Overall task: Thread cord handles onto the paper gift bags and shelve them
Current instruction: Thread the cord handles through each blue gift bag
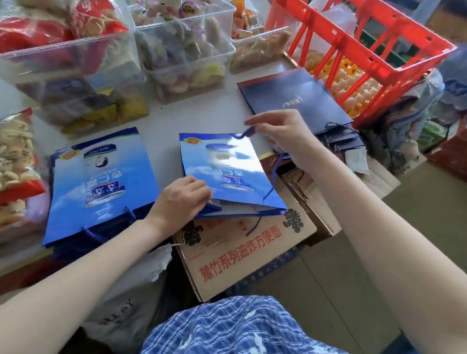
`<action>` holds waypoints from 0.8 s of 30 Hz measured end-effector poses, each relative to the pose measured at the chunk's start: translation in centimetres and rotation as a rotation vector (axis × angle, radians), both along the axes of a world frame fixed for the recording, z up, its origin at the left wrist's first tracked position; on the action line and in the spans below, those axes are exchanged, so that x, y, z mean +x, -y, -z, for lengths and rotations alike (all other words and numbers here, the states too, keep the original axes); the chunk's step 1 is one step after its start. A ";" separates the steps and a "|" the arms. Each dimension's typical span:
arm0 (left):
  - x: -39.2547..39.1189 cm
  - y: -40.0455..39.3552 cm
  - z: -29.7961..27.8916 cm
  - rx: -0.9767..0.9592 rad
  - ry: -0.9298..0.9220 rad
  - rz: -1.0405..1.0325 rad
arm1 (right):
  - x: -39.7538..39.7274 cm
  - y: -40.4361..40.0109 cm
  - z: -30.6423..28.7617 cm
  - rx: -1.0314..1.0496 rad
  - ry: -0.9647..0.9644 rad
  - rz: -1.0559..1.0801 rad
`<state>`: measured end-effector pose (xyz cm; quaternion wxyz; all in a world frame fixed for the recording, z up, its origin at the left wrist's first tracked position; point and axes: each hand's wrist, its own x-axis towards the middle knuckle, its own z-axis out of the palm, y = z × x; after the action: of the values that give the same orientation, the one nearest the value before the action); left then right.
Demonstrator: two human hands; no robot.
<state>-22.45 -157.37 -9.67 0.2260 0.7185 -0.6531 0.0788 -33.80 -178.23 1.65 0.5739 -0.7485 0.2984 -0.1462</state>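
Clear snack bins (pixel 180 45) sit beside a red crate (pixel 371 45), above a printed carton (pixel 238 256).

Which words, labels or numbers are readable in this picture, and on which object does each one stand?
"豫竹系列油炸方便面": red print on the cardboard box, readable.
Large characters on the blue gift bag under the hands: upside down and blurred, not readable.
The same print on the blue gift bag stack at left: not readable.
Small light mark on the dark navy bags: too small.
Dark writing on the white plastic bag: not readable.

The cardboard box (pixel 238 256) carries red print: 豫竹系列油炸方便面. The blue gift bags (pixel 98 179) have Chinese characters too, upside down, not clearly readable.
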 end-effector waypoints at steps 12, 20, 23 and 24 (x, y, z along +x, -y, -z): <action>-1.5 -2.2 0.1 -0.072 0.023 -0.042 | -0.3 -4.3 4.5 0.023 -0.428 -0.391; -1.1 -1.7 0.0 -0.062 0.170 0.122 | -0.7 -4.8 5.4 -0.057 -0.566 -0.569; -1.0 -1.6 0.0 -0.046 0.173 0.133 | -0.4 -5.0 6.0 -0.124 -0.538 -0.453; -0.9 -1.6 -0.1 -0.042 0.165 0.130 | -0.3 -5.0 6.2 -0.168 -0.508 -0.393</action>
<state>-23.32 -155.74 -9.60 0.1909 0.6608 -0.7129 0.1366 -34.10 -173.27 -4.57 0.4348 -0.8490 0.2685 0.1345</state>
